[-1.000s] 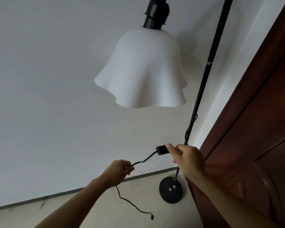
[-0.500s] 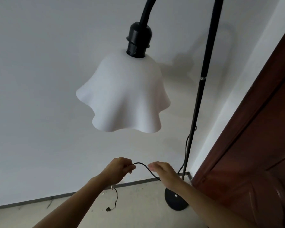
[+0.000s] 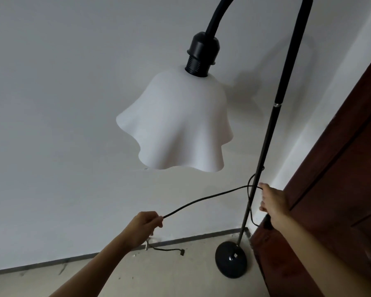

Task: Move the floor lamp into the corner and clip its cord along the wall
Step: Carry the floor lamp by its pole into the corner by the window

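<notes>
Where the white wall (image 3: pixel 62 103) meets the dark red door (image 3: pixel 341 179), the lamp (image 3: pixel 263 151) stands in the corner, its black pole rising at a tilt from a round black base (image 3: pixel 231 262) set on the pale floor (image 3: pixel 159 279), just beside the door's foot. The pole curves over at the top and comes down to a black socket (image 3: pixel 201 56), under which a white wavy shade (image 3: pixel 176 125) hangs, well above both hands. The left hand (image 3: pixel 145 227) is closed around the cord (image 3: pixel 206 199), fingers curled and pinched on it at the point where the black line enters the fist. From that grip the cord runs up and to the right, fairly taut, across to the pole, where it loops near the right hand (image 3: pixel 272 200). The right hand reaches to the pole's far side with fingers extended; the cord passes at its fingertips, but whether they actually pinch it or merely touch it cannot be told, since the hand's back hides the contact. Below that hand the cord drops in a slack curve beside the pole toward the door's edge. Below the left grip, the cord's free tail lies on the floor along the grey skirting (image 3: pixel 94 256), ending in a small plug (image 3: pixel 182 252) left of the base.
</notes>
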